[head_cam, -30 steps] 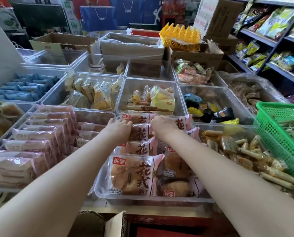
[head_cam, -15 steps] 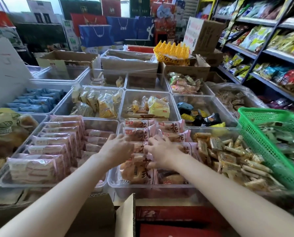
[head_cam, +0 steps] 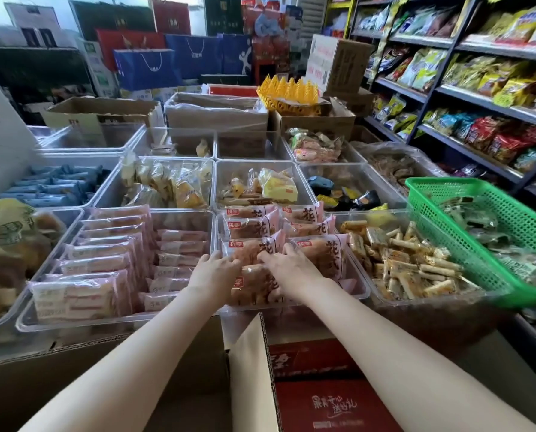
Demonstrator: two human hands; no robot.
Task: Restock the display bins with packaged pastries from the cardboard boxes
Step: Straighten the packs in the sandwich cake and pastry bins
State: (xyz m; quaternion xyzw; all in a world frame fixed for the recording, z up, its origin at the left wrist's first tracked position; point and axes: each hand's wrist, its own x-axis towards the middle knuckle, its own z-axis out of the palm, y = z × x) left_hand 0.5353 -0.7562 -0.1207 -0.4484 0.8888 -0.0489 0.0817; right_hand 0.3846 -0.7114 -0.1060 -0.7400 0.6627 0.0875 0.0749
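Observation:
Pink pastry packs with red labels stand in rows in a clear display bin at the front middle. Both my hands are inside this bin, close together. My left hand lies with its fingers spread on a pack in the left row. My right hand rests with its fingers pointing left on the front packs, next to a pack in the right row. Below my arms, an open cardboard box stands with one flap raised.
Left of the bin is another clear bin of pale pink packs. To the right is a bin of small wrapped rolls, and a green basket tilts over it. A red carton sits below. Snack shelves line the right.
My hands have come back from the far rows of the bin to its near rows. The view has pulled back, and the cardboard box and red carton have come into sight.

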